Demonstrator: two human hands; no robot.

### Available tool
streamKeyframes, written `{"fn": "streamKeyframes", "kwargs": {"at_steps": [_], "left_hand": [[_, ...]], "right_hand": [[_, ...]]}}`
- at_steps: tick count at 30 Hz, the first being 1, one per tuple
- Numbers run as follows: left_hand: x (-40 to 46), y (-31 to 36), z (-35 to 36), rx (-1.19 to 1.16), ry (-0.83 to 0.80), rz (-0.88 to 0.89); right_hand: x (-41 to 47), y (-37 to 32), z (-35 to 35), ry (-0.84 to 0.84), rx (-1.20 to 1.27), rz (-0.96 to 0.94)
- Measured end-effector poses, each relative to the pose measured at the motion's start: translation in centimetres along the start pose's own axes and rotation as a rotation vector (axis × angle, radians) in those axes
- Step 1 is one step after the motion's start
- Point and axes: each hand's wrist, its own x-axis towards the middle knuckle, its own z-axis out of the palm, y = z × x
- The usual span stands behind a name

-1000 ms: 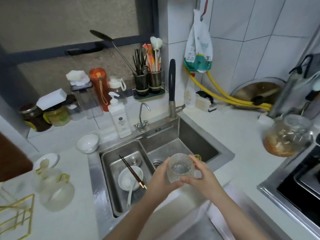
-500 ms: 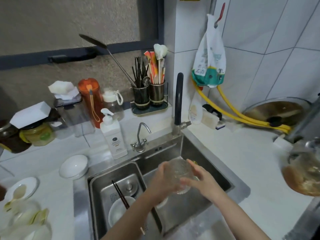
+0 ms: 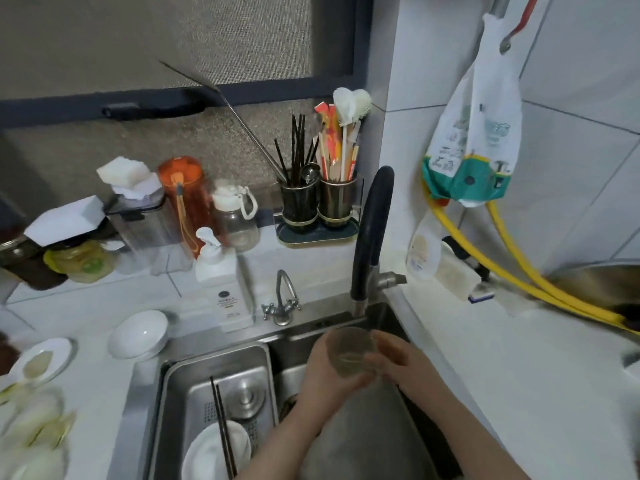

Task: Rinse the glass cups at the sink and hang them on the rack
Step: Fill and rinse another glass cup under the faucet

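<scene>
A clear glass cup (image 3: 350, 351) is upright over the steel sink (image 3: 311, 332), directly below the spout of the black faucet (image 3: 370, 237). My left hand (image 3: 323, 375) grips it from the left and underneath. My right hand (image 3: 398, 362) wraps around its right side. A little liquid shows at the cup's bottom. No running water is visible. More glassware (image 3: 34, 434), blurred, sits at the lower left on the counter. The rack is out of view.
A steel basin insert (image 3: 194, 375) on the left holds a white bowl (image 3: 214, 452) with dark chopsticks (image 3: 221, 434) across it. A soap dispenser (image 3: 223, 278), small tap (image 3: 282, 299), white bowl (image 3: 138, 334), jars and utensil holders (image 3: 318, 202) line the back. Yellow hoses (image 3: 519, 282) run along the right wall.
The view moved closer and rightward. Both hands carried the cup farther back into the sink, up under the black faucet's spout. The grip on the cup stayed the same.
</scene>
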Motion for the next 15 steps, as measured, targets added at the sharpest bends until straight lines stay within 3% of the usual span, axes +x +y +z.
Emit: {"fn": "streamKeyframes", "kwargs": {"at_steps": [7, 15], "left_hand": [[1.4, 1.8, 1.7, -0.116, 0.09, -0.088], [1.6, 2.5, 2.2, -0.052, 0.129, -0.113]], "right_hand": [[5.3, 0.4, -5.3, 0.082, -0.203, -0.079], [12.8, 1.4, -7.6, 0.106, -0.407, -0.19]]}}
